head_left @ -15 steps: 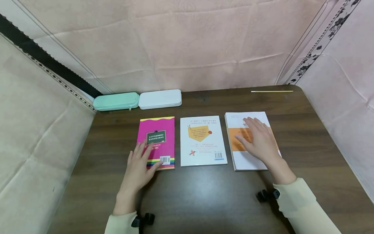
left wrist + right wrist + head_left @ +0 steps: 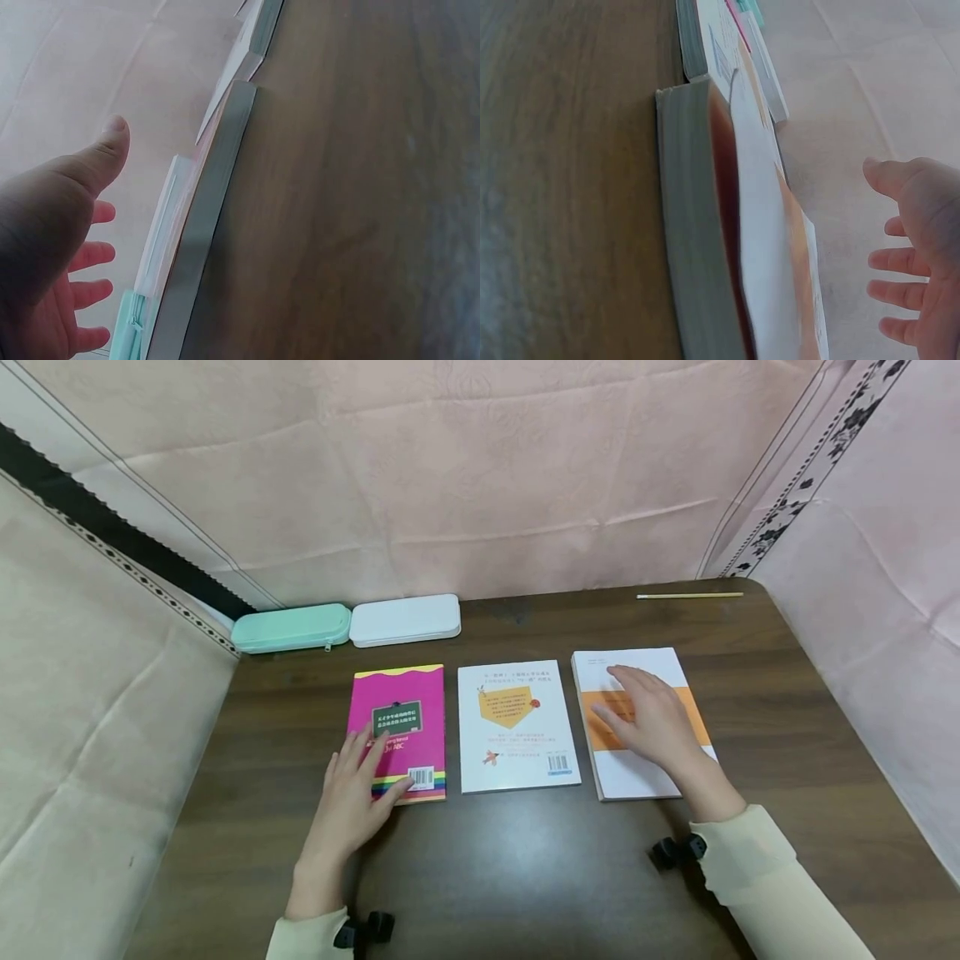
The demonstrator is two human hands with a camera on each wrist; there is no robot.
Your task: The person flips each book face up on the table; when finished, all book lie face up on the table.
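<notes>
Three books lie in a row on the counter point(image 2: 787, 735), none lifted yet. The left hand point(image 2: 352, 806) rests flat on the pink book point(image 2: 405, 710). The right hand point(image 2: 648, 722) rests flat on the orange book point(image 2: 637, 777). Neither grip holds anything.

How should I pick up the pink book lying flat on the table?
Grip the pink book by its near left corner, coming from the left side, where the left hand already rests. It lies flat and thin, so probably slide fingertips under that free edge; the white book crowds its right.
</notes>
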